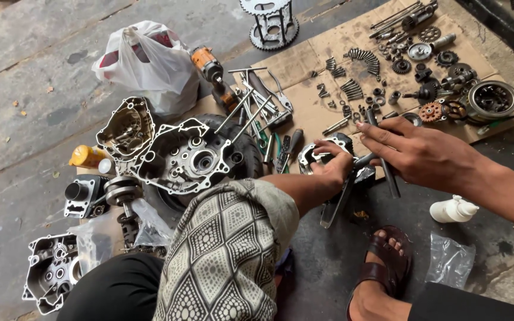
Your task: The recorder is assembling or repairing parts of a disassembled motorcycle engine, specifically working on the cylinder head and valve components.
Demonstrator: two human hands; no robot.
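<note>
The left hand grips a small silver-and-black engine casting, fingers curled over its rim. The right hand, fingers extended together, rests just beside it on a dark metal rod.

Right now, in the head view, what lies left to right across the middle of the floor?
Yellow bottle → silver engine case → left hand → right hand → round clutch drum.
</note>
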